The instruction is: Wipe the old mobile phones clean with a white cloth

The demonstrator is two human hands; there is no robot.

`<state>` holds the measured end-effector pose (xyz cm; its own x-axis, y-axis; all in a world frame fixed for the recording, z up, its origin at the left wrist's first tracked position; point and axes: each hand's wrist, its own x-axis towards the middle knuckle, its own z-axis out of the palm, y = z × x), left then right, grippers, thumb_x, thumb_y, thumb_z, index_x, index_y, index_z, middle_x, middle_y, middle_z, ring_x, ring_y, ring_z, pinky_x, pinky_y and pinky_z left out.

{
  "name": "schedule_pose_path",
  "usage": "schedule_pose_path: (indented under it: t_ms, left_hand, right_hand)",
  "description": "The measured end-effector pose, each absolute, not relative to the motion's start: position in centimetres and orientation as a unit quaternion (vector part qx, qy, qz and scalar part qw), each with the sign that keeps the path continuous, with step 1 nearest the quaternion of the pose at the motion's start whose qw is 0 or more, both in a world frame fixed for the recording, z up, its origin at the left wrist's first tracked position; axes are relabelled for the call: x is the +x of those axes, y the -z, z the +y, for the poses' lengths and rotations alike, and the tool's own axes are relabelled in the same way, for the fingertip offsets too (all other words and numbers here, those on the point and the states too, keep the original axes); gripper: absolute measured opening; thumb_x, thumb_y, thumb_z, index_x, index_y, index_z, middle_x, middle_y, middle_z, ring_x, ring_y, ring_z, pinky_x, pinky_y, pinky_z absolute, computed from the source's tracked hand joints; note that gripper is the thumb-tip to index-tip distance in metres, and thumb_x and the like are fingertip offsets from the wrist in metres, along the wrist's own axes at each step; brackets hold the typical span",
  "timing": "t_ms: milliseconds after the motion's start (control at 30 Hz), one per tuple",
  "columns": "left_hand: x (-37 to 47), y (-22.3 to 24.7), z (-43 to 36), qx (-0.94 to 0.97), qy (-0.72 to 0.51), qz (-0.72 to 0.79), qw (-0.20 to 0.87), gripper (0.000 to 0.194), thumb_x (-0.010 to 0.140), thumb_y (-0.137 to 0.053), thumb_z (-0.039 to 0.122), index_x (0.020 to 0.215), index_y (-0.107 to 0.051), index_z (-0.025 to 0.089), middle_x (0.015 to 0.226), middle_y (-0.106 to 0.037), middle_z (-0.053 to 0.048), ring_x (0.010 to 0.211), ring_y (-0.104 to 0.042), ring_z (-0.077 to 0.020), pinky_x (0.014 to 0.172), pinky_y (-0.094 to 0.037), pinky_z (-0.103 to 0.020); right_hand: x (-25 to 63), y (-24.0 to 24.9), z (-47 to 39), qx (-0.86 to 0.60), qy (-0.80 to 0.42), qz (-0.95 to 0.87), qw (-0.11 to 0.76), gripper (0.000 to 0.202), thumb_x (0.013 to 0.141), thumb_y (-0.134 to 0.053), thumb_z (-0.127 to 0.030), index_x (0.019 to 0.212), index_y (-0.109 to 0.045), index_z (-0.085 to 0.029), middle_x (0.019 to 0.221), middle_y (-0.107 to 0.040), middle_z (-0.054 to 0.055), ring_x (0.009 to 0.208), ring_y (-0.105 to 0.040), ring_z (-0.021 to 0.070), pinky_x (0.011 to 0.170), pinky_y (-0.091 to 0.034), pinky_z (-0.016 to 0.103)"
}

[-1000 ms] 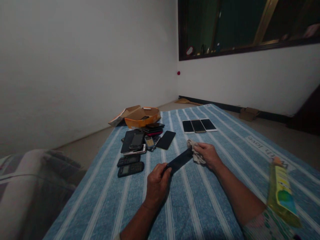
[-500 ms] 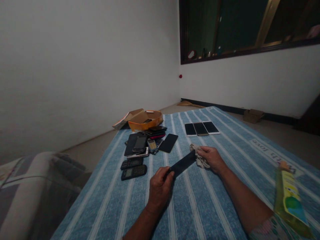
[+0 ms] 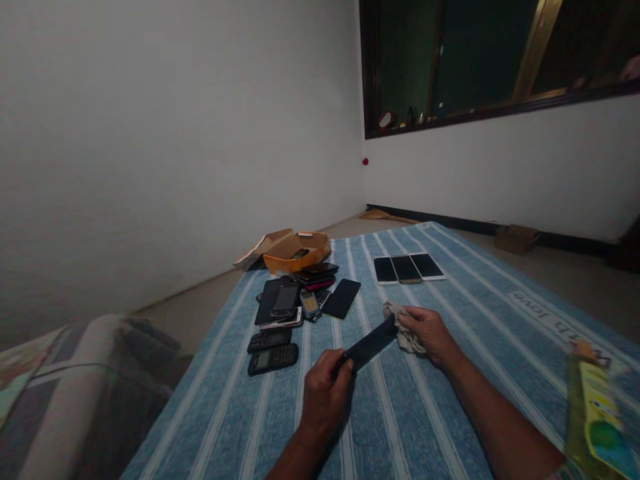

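My left hand is closed on the near end of a dark smartphone, held tilted above the striped cloth. Pinched in my right hand is a crumpled pale rag, which touches the phone's far end. Left of my hands lie two keypad phones, one behind the other. Behind them is a pile of several phones, with a black smartphone at its right. Three smartphones lie side by side farther back.
An open orange cardboard box stands behind the pile. At the right front is a yellow-green bottle. A draped piece of furniture is at the left. On the floor are a small carton and a broom.
The whole view has shifted, with everything appearing slightly lower and farther right. Both hands keep their hold on the phone and rag, with little change between them.
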<state>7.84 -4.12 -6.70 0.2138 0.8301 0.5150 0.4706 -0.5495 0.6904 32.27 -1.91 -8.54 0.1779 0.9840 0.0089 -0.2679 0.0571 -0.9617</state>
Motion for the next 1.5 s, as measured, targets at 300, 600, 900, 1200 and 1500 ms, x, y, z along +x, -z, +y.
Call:
schedule_pose_path:
  t_ms: [300,600,900,1200,1500]
  left_hand:
    - [8.5,6.3,-3.4,0.776,-0.436,0.422,0.171,0.024,0.092,-0.05,0.031,0.077,-0.065,0.02,0.064,-0.06,-0.001,0.057,-0.06,-0.0149,0.054,-0.047,-0.024]
    - [9.3,6.4,-1.7,0.804,-0.416,0.397,0.151,0.026,0.095,-0.046,0.028,0.078,-0.064,0.019,0.067,-0.061,-0.002,0.061,-0.061,-0.0152,0.057,-0.047,-0.024]
    - [9.1,6.0,-0.6,0.831,-0.389,0.378,0.126,0.035,0.096,-0.043,0.022,0.062,-0.051,0.021,0.057,-0.054,0.001,0.052,-0.054,-0.0121,0.051,-0.04,-0.022]
    - [9.9,5.9,-0.8,0.822,-0.408,0.383,0.107,0.029,0.097,-0.043,0.021,0.07,-0.054,0.02,0.066,-0.06,-0.003,0.065,-0.057,-0.0173,0.061,-0.043,-0.028]
    - [10.2,6.8,-0.9,0.8,-0.433,0.366,0.197,0.027,0.097,-0.043,0.025,0.075,-0.059,0.019,0.071,-0.064,-0.004,0.07,-0.058,-0.019,0.067,-0.045,-0.032]
  right_hand:
    - [32.7,8.4,-1.8,-0.476,-0.482,-0.36,0.641,0.045,0.06,-0.085,-0.045,0.092,-0.078,-0.016,0.072,-0.072,0.004,0.055,-0.061,0.0148,0.048,-0.046,0.023]
    - [33.0,9.2,-1.8,-0.489,-0.472,-0.322,0.659,0.045,0.061,-0.085,-0.046,0.096,-0.077,-0.019,0.078,-0.074,0.003,0.059,-0.064,0.0153,0.053,-0.049,0.023]
    - [32.8,9.1,-1.9,-0.499,-0.483,-0.296,0.656,0.048,0.058,-0.086,-0.047,0.095,-0.077,-0.018,0.076,-0.074,0.004,0.062,-0.066,0.0168,0.054,-0.051,0.023]
    - [32.7,8.7,-2.3,-0.527,-0.447,-0.345,0.635,0.048,0.066,-0.08,-0.051,0.099,-0.077,-0.016,0.079,-0.073,0.004,0.07,-0.066,0.0191,0.061,-0.051,0.025]
    - [32.8,7.5,-2.5,-0.56,-0.285,-0.488,0.606,0.04,0.075,-0.069,-0.055,0.09,-0.08,-0.02,0.099,-0.074,0.008,0.091,-0.069,0.027,0.084,-0.055,0.037]
